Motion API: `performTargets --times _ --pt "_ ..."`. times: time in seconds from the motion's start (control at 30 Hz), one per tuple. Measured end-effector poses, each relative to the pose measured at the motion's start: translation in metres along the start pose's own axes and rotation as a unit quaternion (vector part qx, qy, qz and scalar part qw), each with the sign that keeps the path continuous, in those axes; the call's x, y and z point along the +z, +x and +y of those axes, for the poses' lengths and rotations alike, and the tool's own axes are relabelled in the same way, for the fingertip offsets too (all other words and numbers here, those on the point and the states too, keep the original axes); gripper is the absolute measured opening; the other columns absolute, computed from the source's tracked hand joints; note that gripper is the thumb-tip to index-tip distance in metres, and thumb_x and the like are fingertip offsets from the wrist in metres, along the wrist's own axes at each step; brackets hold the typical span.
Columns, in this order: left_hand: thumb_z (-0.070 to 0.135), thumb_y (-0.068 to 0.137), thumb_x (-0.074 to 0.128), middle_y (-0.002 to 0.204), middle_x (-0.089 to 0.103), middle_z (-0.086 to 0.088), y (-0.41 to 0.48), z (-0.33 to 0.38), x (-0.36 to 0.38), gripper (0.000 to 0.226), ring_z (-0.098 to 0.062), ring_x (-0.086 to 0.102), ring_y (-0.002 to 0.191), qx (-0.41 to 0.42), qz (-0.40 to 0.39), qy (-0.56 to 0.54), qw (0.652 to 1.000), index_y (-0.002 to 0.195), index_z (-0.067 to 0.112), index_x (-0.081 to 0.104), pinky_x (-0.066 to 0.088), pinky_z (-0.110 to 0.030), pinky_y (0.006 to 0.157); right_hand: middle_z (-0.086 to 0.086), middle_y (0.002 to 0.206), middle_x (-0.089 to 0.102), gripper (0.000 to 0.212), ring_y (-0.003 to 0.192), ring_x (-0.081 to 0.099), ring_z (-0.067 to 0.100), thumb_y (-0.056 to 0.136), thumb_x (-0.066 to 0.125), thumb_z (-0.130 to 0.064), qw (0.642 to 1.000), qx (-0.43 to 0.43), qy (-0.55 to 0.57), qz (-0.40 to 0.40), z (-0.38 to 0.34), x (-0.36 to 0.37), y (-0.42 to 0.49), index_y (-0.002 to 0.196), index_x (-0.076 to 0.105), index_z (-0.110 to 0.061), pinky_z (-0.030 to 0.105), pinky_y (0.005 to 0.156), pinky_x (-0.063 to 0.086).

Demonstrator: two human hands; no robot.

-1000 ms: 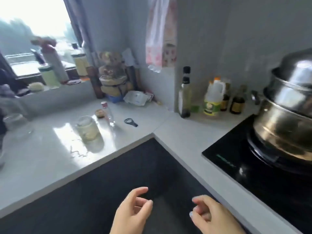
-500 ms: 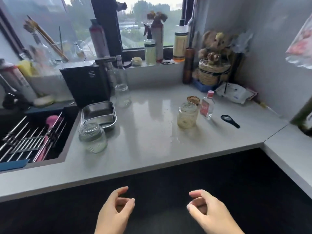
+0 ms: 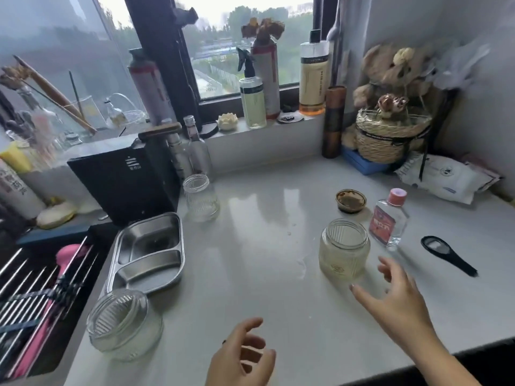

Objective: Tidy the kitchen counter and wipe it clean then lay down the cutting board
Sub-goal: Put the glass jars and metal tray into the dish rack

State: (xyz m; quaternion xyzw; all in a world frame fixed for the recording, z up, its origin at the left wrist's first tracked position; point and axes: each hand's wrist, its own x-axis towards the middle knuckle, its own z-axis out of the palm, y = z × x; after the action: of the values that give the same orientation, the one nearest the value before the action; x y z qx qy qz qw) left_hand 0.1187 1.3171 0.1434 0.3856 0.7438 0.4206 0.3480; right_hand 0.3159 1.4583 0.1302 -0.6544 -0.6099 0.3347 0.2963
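Observation:
On the pale counter (image 3: 264, 218) stands a yellowish ribbed glass jar (image 3: 344, 253), lidless, with its brown lid (image 3: 350, 201) lying behind it. My right hand (image 3: 395, 296) hovers open just right of and in front of that jar, fingers spread, not touching it. My left hand (image 3: 242, 358) hangs empty over the counter's front edge, fingers loosely curled apart. A small clear bottle with a pink cap (image 3: 390, 220) and a black opener (image 3: 446, 254) lie to the right. No cutting board is recognisable.
A steel divided tray (image 3: 147, 253) sits by the sink (image 3: 33, 296), with a clear jar (image 3: 124, 324) in front and another (image 3: 200, 197) behind. A black box (image 3: 122, 182), bottles on the sill (image 3: 312, 76), a basket with plush toys (image 3: 390, 135) and a wipes pack (image 3: 446, 176) line the back.
The view swung left from the stove to the window counter and moved closer. My right hand rose and reached forward beside the yellowish jar; my left hand came up over the counter edge.

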Motion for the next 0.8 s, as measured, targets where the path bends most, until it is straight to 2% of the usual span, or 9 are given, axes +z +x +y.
performTargets --times 0.13,0.27,0.4,0.5,0.6,0.63,0.67,0.73,0.8 --pt "0.006 0.068 0.071 0.075 0.066 -0.001 0.028 0.003 -0.006 0.039 -0.004 0.062 0.060 0.015 0.006 0.008 1.000 0.087 0.038 0.060 0.047 -0.023 0.063 0.013 0.143 0.036 0.094 0.133 0.033 0.027 0.063 0.082 -0.021 1.000 -0.010 0.004 0.004 -0.014 0.018 0.041 0.141 0.028 -0.016 0.040 0.111 0.029" --pt "0.004 0.066 0.072 0.074 0.066 -0.001 0.043 -0.005 -0.020 0.040 -0.002 0.061 0.058 0.001 0.006 -0.006 1.000 0.085 0.038 0.059 0.048 -0.022 0.063 0.014 0.142 0.039 0.104 0.132 0.035 0.028 0.057 0.087 -0.018 0.999 -0.025 0.014 0.022 -0.019 0.037 0.056 0.140 0.025 -0.015 0.039 0.108 0.031" --pt "0.002 0.065 0.072 0.074 0.066 -0.001 0.052 -0.012 -0.040 0.041 -0.002 0.060 0.055 0.001 0.006 -0.020 1.000 0.085 0.037 0.060 0.048 -0.026 0.065 0.012 0.135 0.048 0.096 0.124 0.044 0.029 0.054 0.088 -0.017 0.998 -0.011 0.029 0.061 -0.026 0.045 0.053 0.133 0.034 -0.016 0.041 0.103 0.037" --pt "0.002 0.065 0.072 0.075 0.066 -0.002 0.060 -0.015 -0.052 0.043 -0.003 0.060 0.056 0.012 0.011 -0.032 0.999 0.086 0.038 0.060 0.048 -0.025 0.063 0.010 0.133 0.051 0.096 0.123 0.046 0.027 0.051 0.089 -0.016 0.998 -0.023 0.028 0.051 -0.039 0.055 0.041 0.132 0.038 -0.017 0.039 0.103 0.037" --pt "0.005 0.064 0.073 0.079 0.068 -0.002 0.062 -0.018 -0.059 0.052 -0.006 0.062 0.068 0.054 0.006 -0.004 0.999 0.081 0.052 0.062 0.048 -0.022 0.065 0.006 0.131 0.053 0.097 0.122 0.047 0.024 0.049 0.089 -0.014 0.997 -0.056 0.033 0.028 -0.056 0.072 0.026 0.132 0.039 -0.019 0.035 0.102 0.037" --pt "0.009 0.064 0.072 0.082 0.070 0.000 0.062 -0.017 -0.064 0.054 -0.005 0.061 0.075 0.095 0.028 0.029 0.995 0.084 0.057 0.061 0.047 -0.017 0.067 0.005 0.130 0.054 0.097 0.121 0.048 0.023 0.048 0.090 -0.015 0.997 -0.068 0.041 0.016 -0.062 0.078 0.021 0.131 0.039 -0.019 0.033 0.101 0.037" --pt "0.017 0.063 0.070 0.086 0.071 0.003 0.063 -0.017 -0.070 0.052 -0.004 0.060 0.080 0.161 0.067 0.085 0.981 0.089 0.059 0.058 0.045 -0.014 0.070 0.004 0.129 0.054 0.097 0.120 0.049 0.021 0.047 0.090 -0.016 0.996 -0.078 0.049 0.000 -0.069 0.084 0.016 0.131 0.039 -0.020 0.032 0.100 0.038" --pt "0.036 0.057 0.060 0.097 0.069 0.007 0.063 -0.019 -0.087 0.043 -0.006 0.055 0.085 0.276 0.167 0.201 0.925 0.099 0.041 0.055 0.037 -0.014 0.084 0.000 0.126 0.056 0.097 0.117 0.051 0.016 0.046 0.090 -0.019 0.992 -0.096 0.064 -0.041 -0.081 0.096 0.006 0.129 0.040 -0.024 0.028 0.098 0.038" --pt "0.047 0.056 0.054 0.103 0.067 0.006 0.060 -0.030 -0.104 0.050 -0.017 0.050 0.098 0.307 0.282 0.287 0.863 0.102 0.028 0.051 0.024 -0.020 0.102 -0.004 0.127 0.055 0.098 0.116 0.050 0.012 0.045 0.090 -0.019 0.988 -0.106 0.078 -0.082 -0.091 0.109 -0.004 0.129 0.040 -0.028 0.027 0.099 0.037"
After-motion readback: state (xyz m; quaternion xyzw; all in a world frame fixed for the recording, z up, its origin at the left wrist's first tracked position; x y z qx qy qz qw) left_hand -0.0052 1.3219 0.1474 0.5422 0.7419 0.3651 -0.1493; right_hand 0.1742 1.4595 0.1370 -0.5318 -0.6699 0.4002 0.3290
